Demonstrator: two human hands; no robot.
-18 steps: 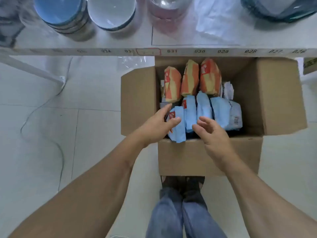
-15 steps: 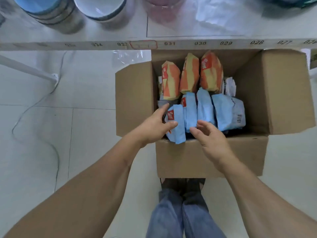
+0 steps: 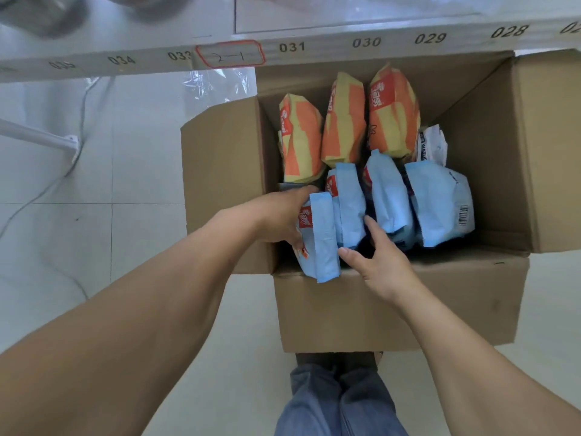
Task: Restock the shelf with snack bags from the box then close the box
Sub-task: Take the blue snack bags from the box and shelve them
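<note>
Down at the near edge of the open cardboard box (image 3: 393, 309), my left hand (image 3: 279, 215) has moved in from resting on top of the blue snack bags to gripping the nearest blue bag (image 3: 319, 243), fingers going down its far side and out of my sight. That bag now stands tipped over the box's front wall, higher than it sat 0.5 s ago, so I judge the first lift has begun. My right hand (image 3: 377, 256) has slid closer and touches the gap beside the second blue bag (image 3: 347, 212) with loose, straight fingers, grasping nothing that I can make out, though its fingertips are partly hidden. Behind them 3 orange bags (image 3: 344, 121) stand untouched. All the bags I can see remain in the box, and the shelf (image 3: 314, 45) edge above it has received none, so restocking has barely started and the flaps stay open.
</note>
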